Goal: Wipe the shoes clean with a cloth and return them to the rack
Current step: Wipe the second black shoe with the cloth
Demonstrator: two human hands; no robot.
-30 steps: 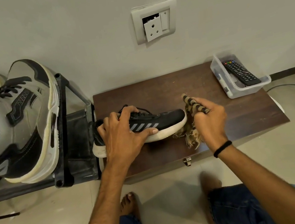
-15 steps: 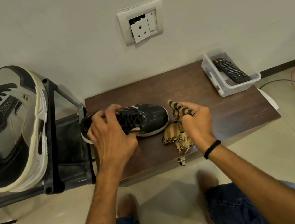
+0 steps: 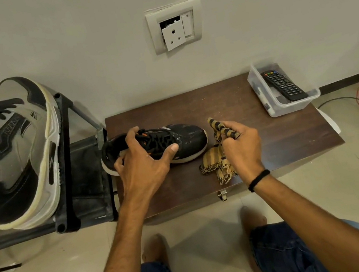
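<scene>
The left hand [image 3: 145, 163] grips the black shoe [image 3: 186, 138], fingers curled over its collar, thumb on its side. The right hand [image 3: 241, 147] has its fingers clamped round the striped cloth [image 3: 216, 161], which trails onto the wooden table [image 3: 281, 142] just beside the shoe's toe. Left of the fingers stands the rack [image 3: 64, 178] with grey sneakers [image 3: 17, 151]; beyond the right knuckles, a remote [image 3: 284, 85] lies in a clear tub [image 3: 292, 106].

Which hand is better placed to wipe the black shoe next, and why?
Right: the right hand grips the striped cloth beside the toe, while the left hand holds the black shoe.
</scene>
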